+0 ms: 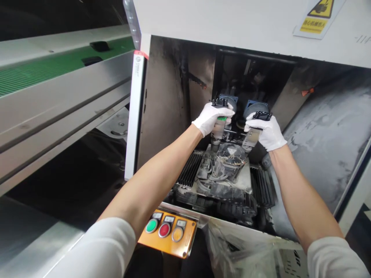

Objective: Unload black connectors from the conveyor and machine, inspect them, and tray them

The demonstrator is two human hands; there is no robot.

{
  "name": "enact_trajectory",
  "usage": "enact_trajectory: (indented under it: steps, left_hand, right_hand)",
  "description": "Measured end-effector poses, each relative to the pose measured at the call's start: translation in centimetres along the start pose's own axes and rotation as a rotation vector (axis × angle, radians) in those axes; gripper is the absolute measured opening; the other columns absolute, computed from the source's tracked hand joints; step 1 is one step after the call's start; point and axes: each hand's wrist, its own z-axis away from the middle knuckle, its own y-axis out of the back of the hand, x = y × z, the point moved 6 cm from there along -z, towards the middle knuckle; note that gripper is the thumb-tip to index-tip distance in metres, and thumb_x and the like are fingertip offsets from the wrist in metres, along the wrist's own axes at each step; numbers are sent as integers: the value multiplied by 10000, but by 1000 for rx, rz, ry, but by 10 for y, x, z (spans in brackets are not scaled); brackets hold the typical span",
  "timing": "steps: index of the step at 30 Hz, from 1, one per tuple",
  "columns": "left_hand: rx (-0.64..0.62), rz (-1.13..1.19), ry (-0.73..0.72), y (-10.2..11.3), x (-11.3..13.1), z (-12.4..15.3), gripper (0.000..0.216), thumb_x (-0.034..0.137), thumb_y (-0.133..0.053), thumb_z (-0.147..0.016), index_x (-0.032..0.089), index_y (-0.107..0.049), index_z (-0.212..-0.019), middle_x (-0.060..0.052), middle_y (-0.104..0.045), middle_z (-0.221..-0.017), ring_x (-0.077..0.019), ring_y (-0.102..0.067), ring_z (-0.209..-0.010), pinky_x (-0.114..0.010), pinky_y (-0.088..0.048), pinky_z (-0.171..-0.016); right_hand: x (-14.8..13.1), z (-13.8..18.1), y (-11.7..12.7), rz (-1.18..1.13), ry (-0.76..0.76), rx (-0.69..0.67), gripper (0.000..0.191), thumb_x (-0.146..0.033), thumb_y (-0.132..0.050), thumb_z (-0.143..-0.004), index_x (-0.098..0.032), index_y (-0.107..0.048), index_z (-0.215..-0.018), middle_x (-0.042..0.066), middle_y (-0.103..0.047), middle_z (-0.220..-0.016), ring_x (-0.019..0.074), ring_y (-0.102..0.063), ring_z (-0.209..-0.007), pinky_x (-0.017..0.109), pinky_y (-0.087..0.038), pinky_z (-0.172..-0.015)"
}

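Inside a machine's dusty, open bay, my left hand (213,117), in a white glove, is closed around a black part with upright prongs (220,102). This part sits on or just above a metal holder (218,129) with a green patch near its top. My right hand (268,133), gloved likewise, is closed around a similar black part (262,116) at the top of a second, slightly tilted metal holder (252,137). Whether either part touches its holder is hidden by the fingers. Behind the hands are two round units with blue plates (257,105).
Below the holders lies a dusty mechanism (230,160) with cables, flanked by black bellows (189,170). An orange panel (185,247) with green, red and yellow buttons is at the front edge. On the left, a green conveyor belt (66,63) carries two black pieces (99,46).
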Motion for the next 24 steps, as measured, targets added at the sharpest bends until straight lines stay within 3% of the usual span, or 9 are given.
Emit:
enact_trajectory:
  steps: [6,18,21,24]
  left_hand:
    - [1,12,-5,1,1,0,317,218,-828,-552,124,-649,-796,22,-629,-623,-110,-593,-515,-244,-453,-546]
    - [-35,14,7,-1,2,-2,287,171,-825,-534,109,-648,-752,18,-624,-618,-100,-582,-507,-236,-451,-538]
    - [-65,12,22,-2,4,-2,299,183,-833,-550,104,-653,-776,6,-637,-634,-106,-599,-529,-242,-466,-560]
    - [-81,20,38,-1,4,0,322,218,-843,-578,111,-658,-818,-5,-653,-654,-114,-614,-550,-250,-471,-572]
  right_hand:
    - [0,0,2,1,88,52,129,-189,-812,-592,-159,-739,-694,-5,-660,-541,156,-622,-508,295,-530,-558]
    - [0,-5,1,53,53,-29,139,-197,-810,-598,-145,-727,-696,14,-672,-562,160,-624,-512,299,-523,-568]
    - [-2,-6,3,41,79,3,109,-212,-791,-615,-156,-725,-683,5,-664,-559,158,-615,-514,302,-516,-563]
    - [0,-3,0,73,90,-47,100,-220,-791,-635,-157,-729,-683,7,-667,-571,164,-626,-536,306,-518,-580]
